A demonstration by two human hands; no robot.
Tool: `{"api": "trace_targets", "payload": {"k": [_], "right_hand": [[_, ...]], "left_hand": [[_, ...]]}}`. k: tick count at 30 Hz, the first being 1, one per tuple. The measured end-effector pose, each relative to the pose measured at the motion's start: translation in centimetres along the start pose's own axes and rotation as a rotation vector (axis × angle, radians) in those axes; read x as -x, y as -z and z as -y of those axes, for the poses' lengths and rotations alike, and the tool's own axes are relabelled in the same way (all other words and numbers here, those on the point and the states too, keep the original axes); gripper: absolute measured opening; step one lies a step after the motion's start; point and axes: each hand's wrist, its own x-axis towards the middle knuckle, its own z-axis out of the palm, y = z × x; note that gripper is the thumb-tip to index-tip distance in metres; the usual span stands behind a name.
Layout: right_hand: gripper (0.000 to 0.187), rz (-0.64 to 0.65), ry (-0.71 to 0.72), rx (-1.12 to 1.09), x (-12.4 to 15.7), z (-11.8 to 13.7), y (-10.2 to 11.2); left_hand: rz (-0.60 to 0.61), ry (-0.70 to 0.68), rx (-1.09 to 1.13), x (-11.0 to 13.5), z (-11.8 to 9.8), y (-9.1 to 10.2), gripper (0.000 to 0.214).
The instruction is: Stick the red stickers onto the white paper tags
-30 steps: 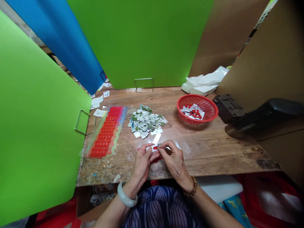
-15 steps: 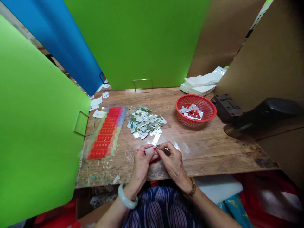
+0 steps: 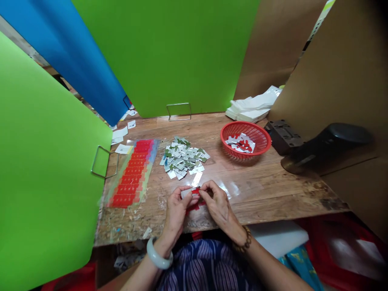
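My left hand and my right hand meet at the near edge of the wooden table. Both pinch one small white piece with a red sticker held between the fingertips. A single white piece lies just beyond my hands. Farther back is a pile of small white and green pieces. A sheet of red stickers lies to the left of the pile.
A red basket with several finished red-and-white pieces stands at the right. Behind it lies a stack of white bags. A black device sits at the far right. Green panels and cardboard walls enclose the table.
My hands stay together on the small piece, and the fingers have shifted slightly over the red sticker. The camera has tilted a little, shifting the scene leftward.
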Motion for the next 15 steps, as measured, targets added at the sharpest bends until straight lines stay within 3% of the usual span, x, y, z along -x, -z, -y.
{"api": "trace_targets", "payload": {"k": [15], "right_hand": [[0.009,-0.079,0.092,0.180,-0.53,-0.99,-0.21]], "left_hand": [[-0.012,0.066,0.064,0.25,-0.02,-0.43,0.033]]}}
